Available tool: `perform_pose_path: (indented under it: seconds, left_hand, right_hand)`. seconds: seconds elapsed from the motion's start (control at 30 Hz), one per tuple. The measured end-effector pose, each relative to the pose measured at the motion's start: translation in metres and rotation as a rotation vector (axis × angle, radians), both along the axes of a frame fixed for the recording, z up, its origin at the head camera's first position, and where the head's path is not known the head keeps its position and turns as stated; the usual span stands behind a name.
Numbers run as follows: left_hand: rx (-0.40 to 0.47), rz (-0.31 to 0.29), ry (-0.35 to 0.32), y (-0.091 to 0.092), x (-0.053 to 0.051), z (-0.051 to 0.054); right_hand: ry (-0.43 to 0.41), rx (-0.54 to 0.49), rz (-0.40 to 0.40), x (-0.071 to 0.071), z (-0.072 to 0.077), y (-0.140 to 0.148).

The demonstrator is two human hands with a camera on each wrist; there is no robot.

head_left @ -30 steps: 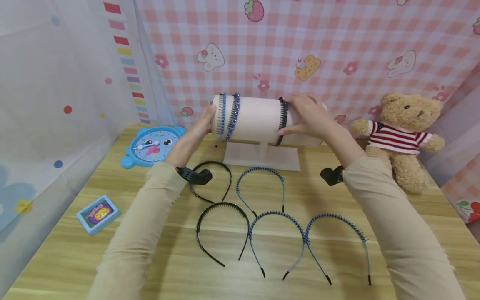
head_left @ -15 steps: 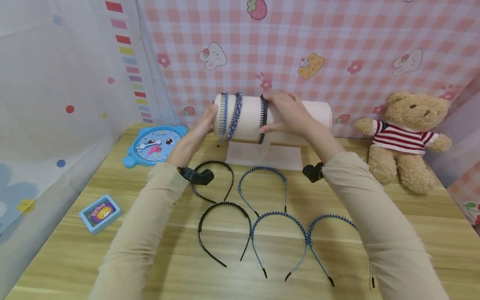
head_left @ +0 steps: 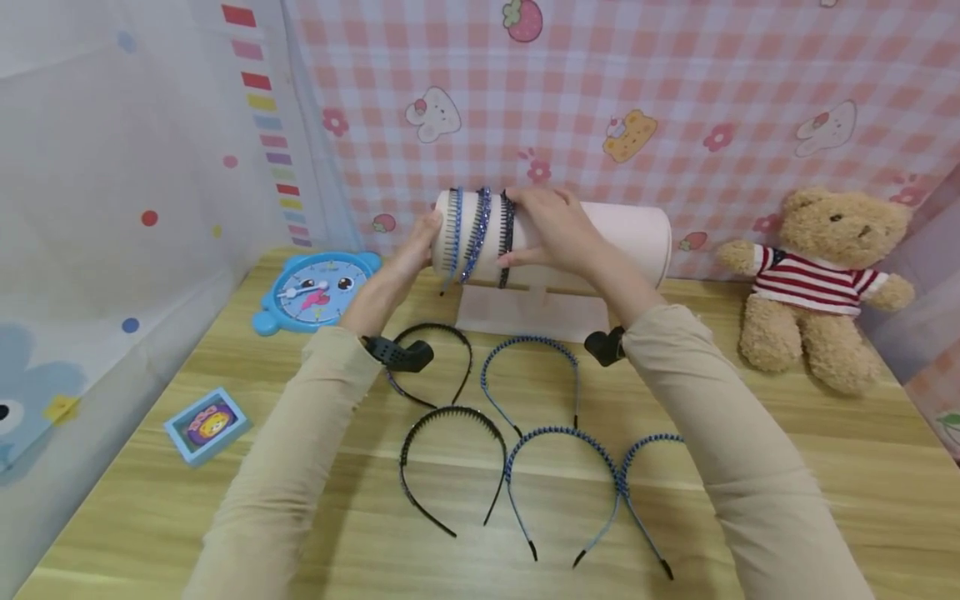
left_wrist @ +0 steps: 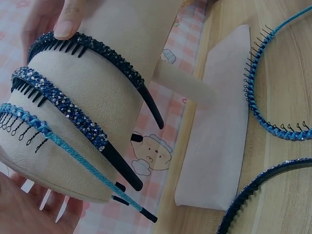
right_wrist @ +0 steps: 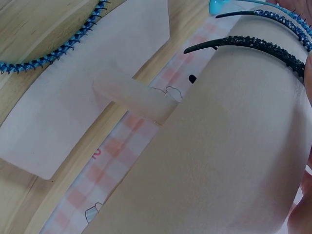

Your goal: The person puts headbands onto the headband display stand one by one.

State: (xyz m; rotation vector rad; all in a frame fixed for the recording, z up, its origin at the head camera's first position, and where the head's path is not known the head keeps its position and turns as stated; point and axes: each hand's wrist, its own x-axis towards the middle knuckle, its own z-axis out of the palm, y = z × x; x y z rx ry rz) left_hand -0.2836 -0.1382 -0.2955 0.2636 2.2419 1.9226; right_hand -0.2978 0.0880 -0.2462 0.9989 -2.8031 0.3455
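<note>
A cream display roll [head_left: 626, 237] on a stand carries three headbands at its left part: a light blue one [head_left: 455, 229], a blue glittery one [head_left: 477, 233] and a black one [head_left: 506, 237]. My right hand [head_left: 558, 233] pinches the black headband, thumb at its front and fingers over the top. My left hand [head_left: 412, 246] rests against the roll's left end; in the left wrist view its fingers [left_wrist: 63, 209] lie loosely along that end. The right wrist view shows the black headband [right_wrist: 258, 45] around the roll, with only edges of my right hand visible.
Several headbands lie on the wooden table, including a black one [head_left: 453, 410] and a blue one [head_left: 562, 431]. A blue toy clock [head_left: 318, 287] and a small blue frame [head_left: 207, 425] lie left. A teddy bear [head_left: 813, 283] sits right, before a checked cloth [head_left: 675, 50].
My right hand and the black headband have moved left along the roll, closer to the glittery blue headband. My left hand has stayed at the roll's left end.
</note>
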Motion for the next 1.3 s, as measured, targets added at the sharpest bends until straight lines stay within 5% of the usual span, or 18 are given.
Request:
perform_pose_path:
  seconds: [0.5,0.77,0.97,1.2,1.3]
  left_hand:
    - [-0.022,-0.012,-0.018,0.003,0.0,0.002]
    - [-0.01,-0.036,0.023,0.001,0.001,0.0]
    - [-0.013,-0.032,0.019,0.002,-0.001,-0.001]
    - [0.009,0.015,-0.015,0.006,-0.004,0.002]
    - [0.011,0.009,-0.013,0.006,-0.002,0.002]
  right_hand:
    - [-0.068,0.048,-0.078,0.01,-0.002,0.014]
    - [-0.147,-0.09,-0.205,0.025,0.003,0.085]
    - [-0.235,-0.214,-0.312,0.036,-0.016,0.149]
    - [-0.712,0.005,-0.37,0.049,-0.056,0.184]
    - [-0.819,0.049,-0.334,0.053,-0.073,0.176]
